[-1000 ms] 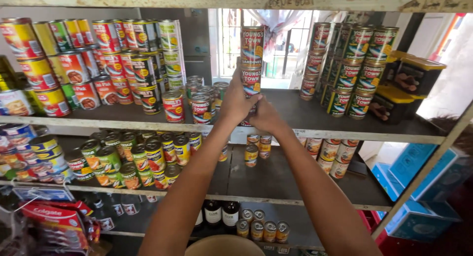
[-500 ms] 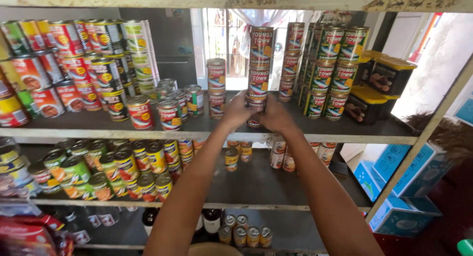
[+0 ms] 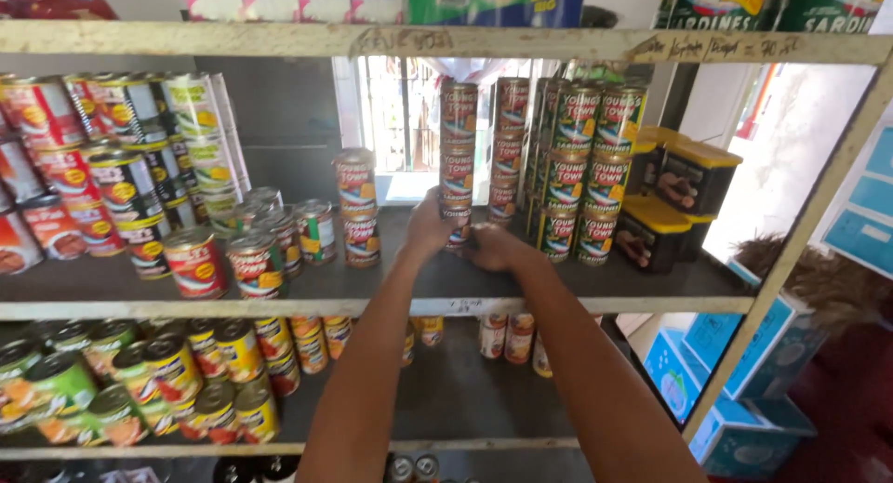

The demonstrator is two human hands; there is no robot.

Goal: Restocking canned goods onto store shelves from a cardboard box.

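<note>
Both arms reach up to the middle shelf (image 3: 391,306). My left hand (image 3: 426,228) and my right hand (image 3: 493,247) clasp the bottom can of a tall stack of red-labelled cans (image 3: 458,148) standing on that shelf. The stack is three cans high and upright. Just right of it stand columns of green-and-red labelled cans (image 3: 567,176). A two-can stack (image 3: 357,209) stands just left of my left hand.
Red-labelled cans (image 3: 121,185) fill the shelf's left part. Black tubs with yellow lids (image 3: 684,190) sit at the far right. The lower shelf holds green and yellow cans (image 3: 167,381). Blue boxes (image 3: 753,399) lie on the floor at the right. A window (image 3: 409,120) lies behind.
My hands have come down from the top of the can stack to its bottom can on the shelf. The view has shifted left and closer.
</note>
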